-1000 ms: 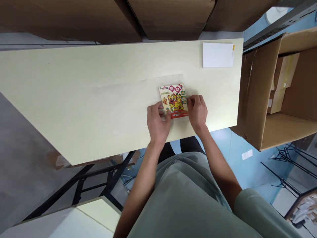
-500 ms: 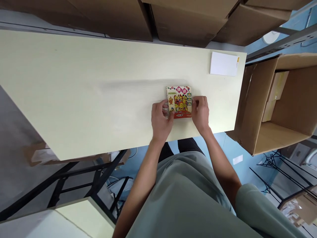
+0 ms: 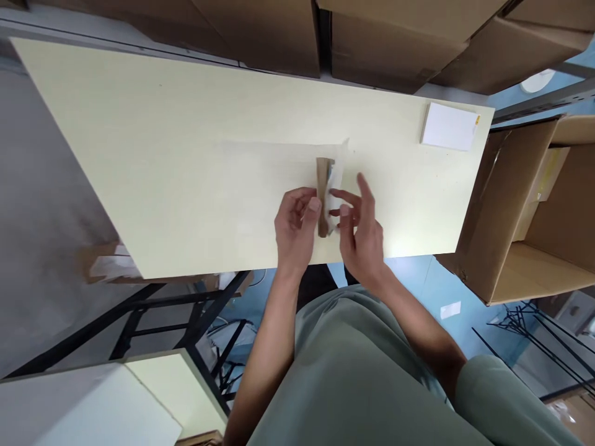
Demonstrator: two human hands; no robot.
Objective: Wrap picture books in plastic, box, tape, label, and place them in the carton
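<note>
A small booklet [image 3: 322, 192] stands up off the table near its front edge, with a narrow brownish side towards me and a strip of pale pages along its right. Its printed cover is turned out of sight. My left hand [image 3: 296, 223] grips it from the left, the thumb pressed on the brownish side and the fingers curled behind. To the right, my right hand [image 3: 363, 232] has its fingers spread, index raised; its other fingertips are close to the pages, and whether they touch I cannot tell.
The booklet is over a cream table [image 3: 209, 204]. A flat white box [image 3: 449, 126] lies at the table's back right corner. Beyond the right edge stands an open cardboard box [image 3: 493, 204]. Large brown cartons [image 3: 395, 56] line the back.
The booklet has turned from lying with its colourful cover up to standing nearly edge-on. My right hand has come off its right edge and spread its fingers. The view has shifted slightly.
</note>
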